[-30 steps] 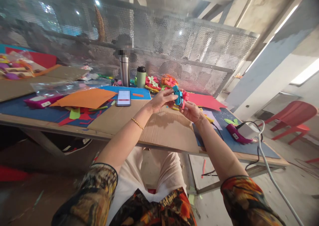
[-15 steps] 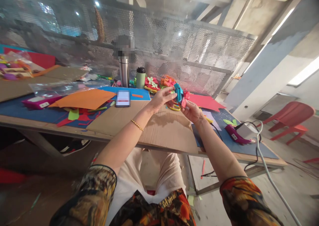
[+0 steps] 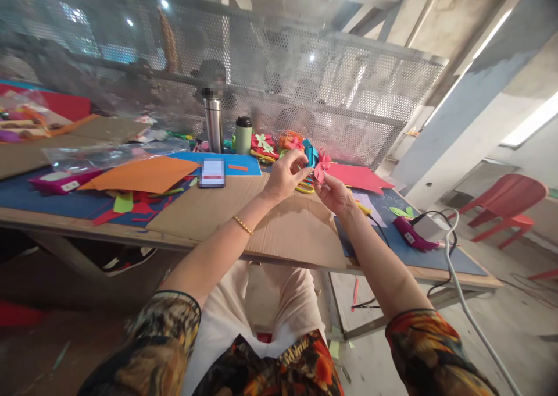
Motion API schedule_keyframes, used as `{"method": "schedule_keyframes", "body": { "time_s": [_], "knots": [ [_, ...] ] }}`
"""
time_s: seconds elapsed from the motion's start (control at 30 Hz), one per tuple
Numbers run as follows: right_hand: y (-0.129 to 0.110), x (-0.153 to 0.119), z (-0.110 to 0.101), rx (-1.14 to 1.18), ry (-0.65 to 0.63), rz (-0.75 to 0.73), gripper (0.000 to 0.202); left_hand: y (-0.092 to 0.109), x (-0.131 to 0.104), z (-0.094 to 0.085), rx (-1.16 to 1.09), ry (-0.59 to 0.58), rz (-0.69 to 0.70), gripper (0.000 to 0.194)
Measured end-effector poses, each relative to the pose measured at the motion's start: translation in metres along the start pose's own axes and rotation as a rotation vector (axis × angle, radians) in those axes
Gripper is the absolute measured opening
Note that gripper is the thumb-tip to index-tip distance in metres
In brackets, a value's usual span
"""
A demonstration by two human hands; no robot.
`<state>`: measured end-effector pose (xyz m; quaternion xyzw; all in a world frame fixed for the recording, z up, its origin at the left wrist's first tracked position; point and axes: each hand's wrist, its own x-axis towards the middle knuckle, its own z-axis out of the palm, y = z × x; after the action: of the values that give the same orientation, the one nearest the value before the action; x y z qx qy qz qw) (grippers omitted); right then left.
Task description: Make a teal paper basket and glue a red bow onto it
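A pinkish-red paper flower [image 3: 321, 168] is held up over the far part of the cardboard, pinched low down by my right hand [image 3: 335, 195]. My left hand [image 3: 284, 175] has its fingers curled, and its thumb and fingertips close at the flower's left edge. Just behind those fingers shows a folded blue piece [image 3: 311, 152], partly covered; whether it is joined to the flower I cannot tell. Yellow-handled scissors [image 3: 305, 188] lie below the hands, partly hidden.
Brown cardboard [image 3: 288, 227] covers the table's middle. A phone [image 3: 212, 172], orange sheet [image 3: 143, 172], steel flask [image 3: 213, 125] and green cup [image 3: 243, 135] lie left. Red paper [image 3: 360, 177] and a purple power strip [image 3: 414, 234] with cables are right. A perforated metal screen [image 3: 270, 82] stands behind.
My left thumb and fingers have shifted off the front of the blue piece toward the red flower. The flower now faces me more, and the blue piece sits further behind.
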<state>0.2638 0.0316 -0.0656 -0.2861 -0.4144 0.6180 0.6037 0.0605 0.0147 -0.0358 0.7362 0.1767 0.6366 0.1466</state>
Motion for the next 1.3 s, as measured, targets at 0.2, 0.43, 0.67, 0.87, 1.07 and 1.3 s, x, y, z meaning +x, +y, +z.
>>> {"method": "schedule_keyframes", "body": {
  "time_s": [0.2,0.43,0.67,0.87,1.07,1.3],
  "knots": [
    [0.001,-0.004,0.004,-0.081,-0.015,-0.035,0.008,-0.003,0.001,-0.003,0.141,0.033,0.096,0.016],
    [0.001,-0.005,0.002,-0.186,-0.041,-0.117,0.022,-0.011,0.003,-0.008,0.246,0.053,0.161,0.017],
    [-0.005,-0.007,0.004,-0.223,-0.048,-0.238,0.045,-0.015,0.006,-0.019,0.271,-0.060,0.074,0.021],
    [-0.005,-0.005,0.004,-0.333,0.088,-0.385,0.060,-0.025,0.005,-0.020,0.181,-0.050,-0.138,0.020],
    [-0.005,-0.009,0.010,-0.387,0.049,-0.455,0.053,-0.033,0.007,-0.024,-0.107,0.014,-0.362,0.013],
    [-0.009,-0.015,0.020,-0.453,0.088,-0.546,0.051,-0.026,0.009,-0.026,-0.175,0.126,-0.438,0.011]
  ]
}}
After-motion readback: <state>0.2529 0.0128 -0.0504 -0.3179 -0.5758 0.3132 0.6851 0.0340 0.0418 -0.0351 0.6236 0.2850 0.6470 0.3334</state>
